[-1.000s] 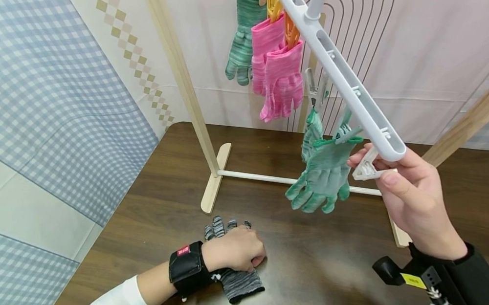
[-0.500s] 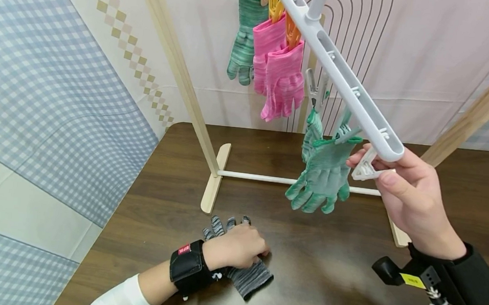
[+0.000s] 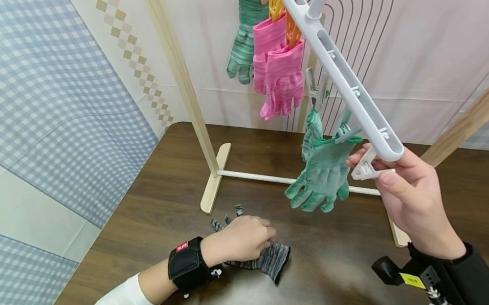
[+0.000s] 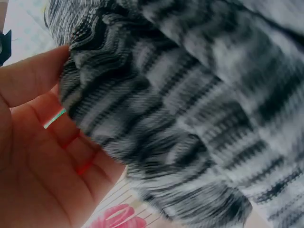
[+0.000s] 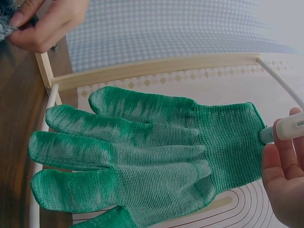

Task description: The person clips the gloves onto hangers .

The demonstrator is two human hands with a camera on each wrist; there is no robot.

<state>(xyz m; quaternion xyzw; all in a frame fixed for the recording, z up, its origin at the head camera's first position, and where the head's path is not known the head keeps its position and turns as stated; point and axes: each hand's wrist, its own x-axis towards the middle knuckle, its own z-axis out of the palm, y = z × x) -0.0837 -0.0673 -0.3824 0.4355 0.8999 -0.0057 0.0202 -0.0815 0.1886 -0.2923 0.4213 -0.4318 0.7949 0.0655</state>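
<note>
My left hand pinches a grey-and-black striped knit glove low over the table, the cuff pointing right and several fingers of the glove showing beyond the hand. In the left wrist view the striped knit is bunched at the thumb and fingertips. My right hand grips a white clothespin that hangs under the near end of the white hanger bar. Just left of it a green glove hangs by its cuff from a pale green clip.
Another green glove hangs behind the near one. Farther back, pink gloves and a dark green glove hang from orange and yellow clips. A wooden frame with a white crossbar stands on the brown table.
The left hand has shifted slightly right and up with the striped glove, whose cuff has swung to the right. The right hand keeps its hold on the white clothespin.
</note>
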